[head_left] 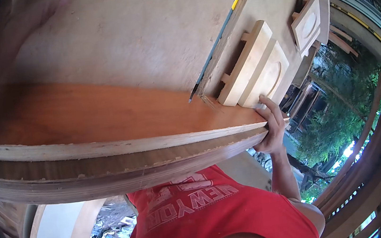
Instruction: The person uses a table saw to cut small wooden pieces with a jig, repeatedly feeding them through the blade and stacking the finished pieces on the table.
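Pale plywood tops our bench [132, 35], with an orange board [104, 113] along its near edge. Our right hand [272, 125] grips the board's right end, fingers curled over it. Our left hand [41, 11] blurs toward the far left corner; we cannot tell its state. Wooden blocks [247, 71] sit by the right edge, another block [308, 24] farther along, then green trees [331, 125] beyond.

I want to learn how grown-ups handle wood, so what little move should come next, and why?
Maybe bring the left hand to the front edges of the orange board and brown board, near their left end. The right hand holds them at the right end, while the left is a blur higher up, so a second hold would probably steady them.
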A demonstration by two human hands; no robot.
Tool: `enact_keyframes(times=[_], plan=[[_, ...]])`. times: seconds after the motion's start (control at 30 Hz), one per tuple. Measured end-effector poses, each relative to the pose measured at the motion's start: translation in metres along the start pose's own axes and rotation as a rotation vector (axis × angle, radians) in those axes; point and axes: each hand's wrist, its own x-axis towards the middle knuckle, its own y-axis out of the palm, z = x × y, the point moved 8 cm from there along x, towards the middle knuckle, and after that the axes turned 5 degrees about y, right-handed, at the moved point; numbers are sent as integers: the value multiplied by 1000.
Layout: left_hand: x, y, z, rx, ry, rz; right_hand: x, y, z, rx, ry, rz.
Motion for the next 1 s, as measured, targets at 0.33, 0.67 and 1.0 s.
enact_keyframes(times=[0.33,0.67,1.0], plan=[[102,-5,-25,15,199,-336,-5,-1,-15,49,47,-130],[155,30,-14,238,224,-247,9,-8,-19,97,52,-162],[-98,-85,-27,-52,-307,-647,13,-13,-8,87,112,-154]])
